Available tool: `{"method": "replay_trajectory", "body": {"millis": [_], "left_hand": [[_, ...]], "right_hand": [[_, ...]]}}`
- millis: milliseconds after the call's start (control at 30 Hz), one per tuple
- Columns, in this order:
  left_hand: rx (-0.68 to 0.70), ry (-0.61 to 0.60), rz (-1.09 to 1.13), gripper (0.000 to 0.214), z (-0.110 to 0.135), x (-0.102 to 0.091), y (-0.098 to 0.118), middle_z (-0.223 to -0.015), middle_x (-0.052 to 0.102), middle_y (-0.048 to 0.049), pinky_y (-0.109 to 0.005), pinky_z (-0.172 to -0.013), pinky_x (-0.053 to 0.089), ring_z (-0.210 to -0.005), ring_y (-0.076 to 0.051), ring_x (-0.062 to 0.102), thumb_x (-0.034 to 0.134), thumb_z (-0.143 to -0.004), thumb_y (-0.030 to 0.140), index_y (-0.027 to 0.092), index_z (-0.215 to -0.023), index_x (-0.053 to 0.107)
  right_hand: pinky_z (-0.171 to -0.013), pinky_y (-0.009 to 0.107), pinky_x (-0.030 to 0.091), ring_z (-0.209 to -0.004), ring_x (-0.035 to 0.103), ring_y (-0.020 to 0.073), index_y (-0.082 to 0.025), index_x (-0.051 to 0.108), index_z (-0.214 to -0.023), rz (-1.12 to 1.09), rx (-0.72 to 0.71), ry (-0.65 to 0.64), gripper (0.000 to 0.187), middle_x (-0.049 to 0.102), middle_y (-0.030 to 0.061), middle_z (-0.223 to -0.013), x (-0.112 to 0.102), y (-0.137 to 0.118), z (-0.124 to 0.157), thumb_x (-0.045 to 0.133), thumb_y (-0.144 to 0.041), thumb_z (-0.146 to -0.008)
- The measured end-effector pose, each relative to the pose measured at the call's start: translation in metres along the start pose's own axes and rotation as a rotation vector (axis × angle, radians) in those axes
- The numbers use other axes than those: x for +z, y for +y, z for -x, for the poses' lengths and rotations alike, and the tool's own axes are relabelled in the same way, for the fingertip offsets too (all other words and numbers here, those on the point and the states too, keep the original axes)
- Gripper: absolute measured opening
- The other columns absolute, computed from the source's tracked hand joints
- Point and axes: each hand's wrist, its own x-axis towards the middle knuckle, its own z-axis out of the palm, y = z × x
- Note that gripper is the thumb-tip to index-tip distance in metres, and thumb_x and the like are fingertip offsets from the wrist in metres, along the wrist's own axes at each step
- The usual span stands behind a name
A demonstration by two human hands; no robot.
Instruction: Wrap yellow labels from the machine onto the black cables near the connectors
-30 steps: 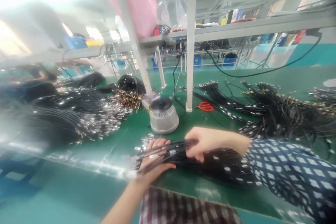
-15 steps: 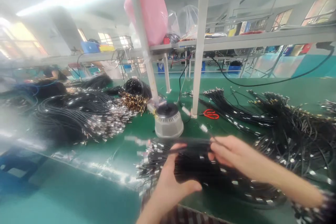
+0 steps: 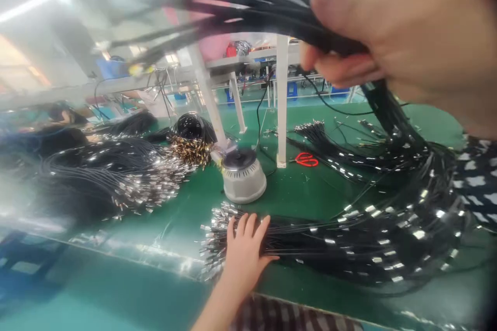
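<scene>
A thick bunch of black cables [image 3: 248, 15] is raised close to the camera, with my right hand [image 3: 404, 36] wrapped around it. Its loose ends stretch leftward and are blurred; the rest runs down to the pile at the right. On the table lies a bundle of black cables [image 3: 310, 238] with silvery metal connectors [image 3: 217, 227] at its left end. My left hand [image 3: 248, 243] rests flat on that bundle just behind the connectors, fingers spread.
A round pale device with a black top [image 3: 244, 178] stands beside a white post [image 3: 282, 114]. Red-handled scissors [image 3: 306, 159] lie right of the post. More cable bundles [image 3: 147, 181] cover the table's left side. A shelf [image 3: 248, 59] crosses above the green table [image 3: 295, 191].
My right hand has risen from the bundle toward the camera, lifting a bunch of cables. My left hand has settled flat on the bundle left on the table.
</scene>
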Motion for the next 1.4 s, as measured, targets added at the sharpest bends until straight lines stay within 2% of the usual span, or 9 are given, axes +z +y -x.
{"method": "replay_trajectory", "body": {"millis": [67, 133, 267, 433, 567, 733, 933, 1167, 1400], "left_hand": [[-0.015, -0.014, 0.019, 0.073, 0.0, 0.0, 0.0, -0.133, 0.057, -0.0154, -0.068, -0.107, 0.023, -0.126, -0.039, 0.045, 0.079, -0.07, 0.034, 0.026, -0.136, 0.049], [-0.029, -0.021, 0.065, 0.073, 0.002, -0.002, -0.001, -0.135, 0.054, -0.0154, -0.067, -0.109, 0.019, -0.129, -0.038, 0.042, 0.079, -0.07, 0.033, 0.025, -0.136, 0.048], [-0.069, -0.046, 0.252, 0.091, 0.022, -0.016, -0.003, -0.134, 0.054, -0.0179, -0.066, -0.108, 0.027, -0.127, -0.041, 0.044, 0.082, -0.06, 0.048, 0.02, -0.138, 0.045], [-0.376, 0.012, 1.652, 0.093, 0.051, -0.038, 0.013, -0.139, 0.051, -0.0134, -0.045, -0.088, 0.052, -0.112, -0.034, 0.058, 0.077, -0.065, 0.057, 0.031, -0.144, 0.035], [-0.671, 0.403, 2.154, 0.062, 0.045, -0.057, 0.027, -0.121, 0.064, -0.0105, -0.039, -0.094, 0.048, -0.116, -0.028, 0.056, 0.069, -0.076, 0.052, 0.028, -0.131, 0.054], [-0.721, 0.441, 2.055, 0.023, 0.035, -0.081, 0.033, -0.081, 0.065, -0.0033, -0.027, -0.072, 0.049, -0.075, -0.016, 0.058, 0.067, -0.083, 0.041, 0.02, -0.088, 0.072], [-0.69, 0.407, 1.873, 0.022, 0.043, -0.097, 0.04, -0.1, 0.068, -0.0056, -0.026, -0.083, 0.045, -0.097, -0.02, 0.056, 0.068, -0.082, 0.038, 0.021, -0.096, 0.073], [-0.518, 0.432, 2.16, 0.024, 0.048, -0.094, 0.04, -0.091, 0.069, -0.0014, -0.029, -0.086, 0.046, -0.09, -0.018, 0.062, 0.075, -0.076, 0.031, 0.026, -0.099, 0.073], [-0.501, 0.226, 2.152, 0.043, 0.044, -0.077, 0.05, -0.053, 0.063, -0.0027, -0.03, -0.067, 0.047, -0.056, -0.017, 0.061, 0.074, -0.071, 0.056, 0.014, -0.078, 0.073]], "right_hand": [[-0.034, 0.013, 0.025, -0.038, 0.035, 0.001, -0.017, 0.067, -0.068, 0.13, -0.11, 0.091, 0.039, 0.044, -0.0064, -0.047, 0.02, 0.006, -0.001, 0.052, -0.041, -0.095], [-0.032, 0.014, 0.023, -0.035, 0.034, 0.0026, -0.015, 0.066, -0.07, 0.048, -0.047, -0.113, 0.042, 0.043, -0.0064, -0.045, 0.05, 0.029, 0.01, 0.047, -0.04, -0.098], [-0.038, 0.016, 0.026, -0.042, 0.032, 0.0056, -0.014, 0.057, -0.07, -0.389, 0.399, -0.384, 0.048, 0.039, -0.0061, -0.049, 0.123, 0.112, 0.069, 0.041, -0.051, -0.096], [-0.042, 0.018, 0.025, -0.045, 0.033, 0.0071, -0.016, 0.054, -0.079, -0.422, 0.627, -0.47, 0.054, 0.042, -0.0052, -0.053, 0.173, 0.166, 0.142, 0.035, -0.064, -0.092], [-0.051, 0.021, 0.037, -0.051, 0.045, 0.01, -0.017, 0.048, -0.065, -0.239, 0.631, -0.536, 0.049, 0.05, -0.0013, -0.056, 0.169, 0.149, 0.15, 0.033, -0.052, -0.096], [-0.075, 0.028, 0.044, -0.081, 0.059, 0.0186, -0.02, 0.062, -0.088, -0.05, 0.415, -0.455, 0.013, 0.065, 0.0019, -0.086, 0.157, 0.13, 0.135, 0.054, -0.03, -0.086], [-0.082, 0.025, 0.044, -0.089, 0.059, 0.0155, -0.022, 0.063, -0.082, -0.105, 0.18, -0.258, 0.002, 0.062, -0.0004, -0.091, 0.164, 0.122, 0.117, 0.063, -0.023, -0.084], [-0.053, 0.022, 0.046, -0.06, 0.057, 0.0135, -0.022, 0.063, -0.074, -0.092, 0.166, -0.186, 0.021, 0.059, 0.0004, -0.069, 0.169, 0.098, 0.091, 0.057, -0.037, -0.089], [-0.019, 0.017, 0.028, -0.026, 0.045, 0.0074, -0.021, 0.059, -0.073, -0.144, 0.403, -0.465, 0.025, 0.058, -0.0011, -0.065, 0.179, 0.069, 0.059, 0.056, -0.043, -0.085]]}}
